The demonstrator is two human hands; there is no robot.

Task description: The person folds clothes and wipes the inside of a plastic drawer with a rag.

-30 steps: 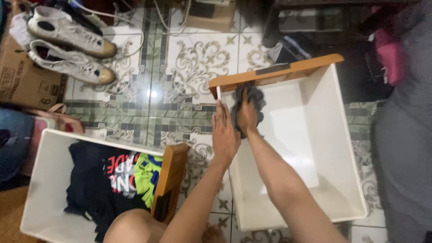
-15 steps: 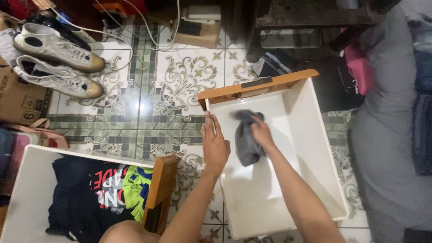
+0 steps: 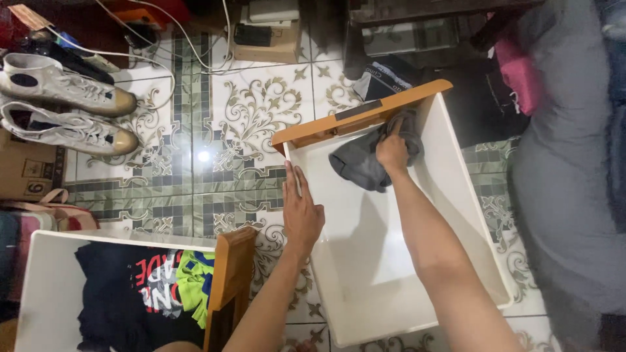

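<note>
— Where is your right hand?

— My right hand (image 3: 392,151) is inside the white drawer (image 3: 365,261), up at the far end by its orange front panel (image 3: 365,116). My fingers are closed down on a grey cloth (image 3: 357,164), bunching it against the drawer's bottom close to the far right corner.

— And the cloth itself?

— It lies crumpled under and to the left of my hand, part of it reaching up against the inside of the orange panel. The rest of the drawer's bottom is bare white.

— What is your left hand doing?

— My left hand (image 3: 300,210) lies flat on the drawer's left wall, fingers straight and held together, pointing away from me. It holds nothing; the palm just rests on the rim.

— What stands around you?

— The drawer sits on a patterned tile floor (image 3: 241,130). To my left is a second white drawer (image 3: 49,287) with an orange front, holding dark folded clothes (image 3: 124,293) and a bright green piece (image 3: 192,283). Further off on the left lie two pale high-top shoes (image 3: 65,107) beside a cardboard box (image 3: 26,173). At the top, cables run across the floor, and a pink cloth (image 3: 518,72) shows at the upper right.
</note>
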